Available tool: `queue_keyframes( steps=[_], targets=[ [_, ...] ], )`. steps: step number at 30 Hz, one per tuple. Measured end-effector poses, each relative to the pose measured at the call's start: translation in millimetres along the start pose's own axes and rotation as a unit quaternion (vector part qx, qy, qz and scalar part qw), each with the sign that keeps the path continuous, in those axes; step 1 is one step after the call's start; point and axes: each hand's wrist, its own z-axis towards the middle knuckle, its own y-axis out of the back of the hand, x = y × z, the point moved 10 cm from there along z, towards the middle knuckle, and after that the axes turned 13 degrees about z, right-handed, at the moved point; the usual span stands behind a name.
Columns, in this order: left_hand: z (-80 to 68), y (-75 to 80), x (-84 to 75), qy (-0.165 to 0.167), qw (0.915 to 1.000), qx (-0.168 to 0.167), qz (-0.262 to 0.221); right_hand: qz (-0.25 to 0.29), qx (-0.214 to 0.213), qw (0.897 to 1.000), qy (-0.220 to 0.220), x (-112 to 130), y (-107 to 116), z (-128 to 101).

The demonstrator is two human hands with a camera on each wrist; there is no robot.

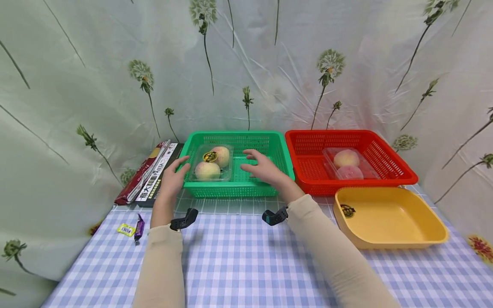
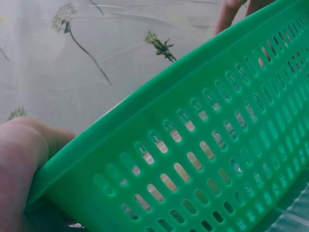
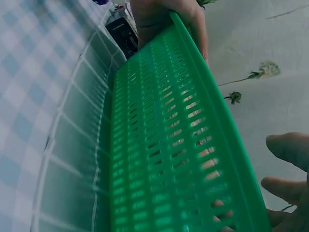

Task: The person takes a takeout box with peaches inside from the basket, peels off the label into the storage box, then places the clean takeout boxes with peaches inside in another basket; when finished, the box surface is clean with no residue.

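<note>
A green basket (image 1: 246, 190) of slotted plastic stands at the back middle of the table. My left hand (image 1: 174, 177) grips its left front corner, the thumb over the rim and fingers along the outside. Inside the basket, at its left, lies a clear plastic box of peaches (image 1: 208, 170) with two fruits and a round black-and-yellow sticker. My right hand (image 1: 265, 169) hovers over the right part of this basket, fingers spread and apart from the rim in the right wrist view, holding nothing.
Right of it stands a red basket (image 1: 308, 188) with another clear peach box (image 1: 348, 164). A yellow tray (image 1: 389, 214) sits in front. On the left are a pasta package (image 1: 155, 175), a dark red package (image 1: 140, 173), a yellow sweet (image 1: 126, 229) and a purple sweet (image 1: 139, 228).
</note>
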Motion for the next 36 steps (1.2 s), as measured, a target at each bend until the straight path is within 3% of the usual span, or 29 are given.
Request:
queue_keyframes(
  steps=[12, 19, 28, 36],
  targets=[
    [1.3, 1.0, 0.7, -0.008, 0.9998, -0.017, 0.011, 0.053, 0.057, 0.991, -0.11, -15, -39, 29],
    [1.2, -0.7, 1.5, -0.001, 0.9998, -0.015, 0.015, 0.108, 0.04, 0.981, -0.159, -22, -47, 37],
    [-0.4, -1.8, 0.1, 0.003, 0.9999, -0.013, 0.003, 0.198, 0.042, 0.963, -0.176, -26, -52, 43],
    [-4.5, -1.7, 0.0, 0.013, 0.9998, -0.015, -0.005, 0.215, 0.026, 0.959, -0.183, -28, -47, 42]
  ],
)
